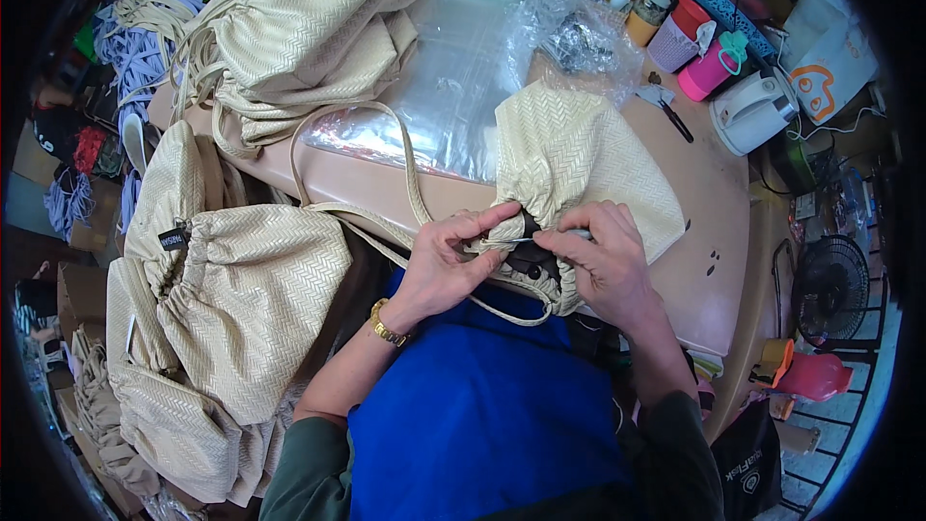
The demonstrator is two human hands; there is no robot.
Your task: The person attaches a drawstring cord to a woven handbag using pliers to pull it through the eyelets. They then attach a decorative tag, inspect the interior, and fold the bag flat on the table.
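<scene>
A cream woven drawstring bag lies at the table's near edge, its gathered opening toward me and showing a dark lining and a round dark fastener. My left hand, with a gold watch at the wrist, pinches the gathered rim and cord at the opening's left side. My right hand is closed on a thin metal tool that crosses the opening toward my left fingertips. A long cream cord loops from the bag across the table edge to the left.
More cream bags are piled at the back left and left front. Plastic sheets lie on the pink table. Lilac cord bundles are at far left. A white appliance, small containers and scissors sit at right, near a fan.
</scene>
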